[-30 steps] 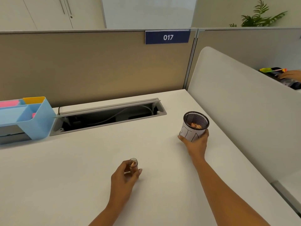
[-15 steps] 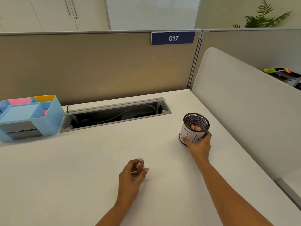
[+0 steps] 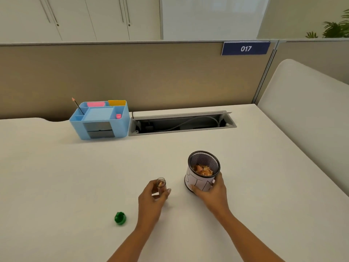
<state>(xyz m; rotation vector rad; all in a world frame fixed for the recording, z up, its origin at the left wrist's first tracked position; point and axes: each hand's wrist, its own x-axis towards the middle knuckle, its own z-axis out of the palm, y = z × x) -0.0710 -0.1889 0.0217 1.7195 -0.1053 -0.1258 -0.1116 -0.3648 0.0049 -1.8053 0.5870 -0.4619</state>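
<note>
A small clear brownish vial (image 3: 161,185) stands upright on the white desk (image 3: 56,176), and my left hand (image 3: 151,200) holds it between thumb and fingers. To its right stands a black mesh cup (image 3: 203,170) wrapped in white paper, with orange-pink shavings inside. My right hand (image 3: 213,195) grips the cup's lower near side. A green cap (image 3: 120,218) lies on the desk, left of my left forearm and apart from it.
A light blue desk organiser (image 3: 100,120) with a pencil and pink and yellow notes stands at the back. Beside it is an open cable tray (image 3: 181,122). A tan partition runs behind; a white divider (image 3: 306,118) bounds the right side.
The camera has swung left and down, so the organiser and the green cap come into view. Both hands keep their holds on the vial and the cup; the cup sits closer to the vial.
</note>
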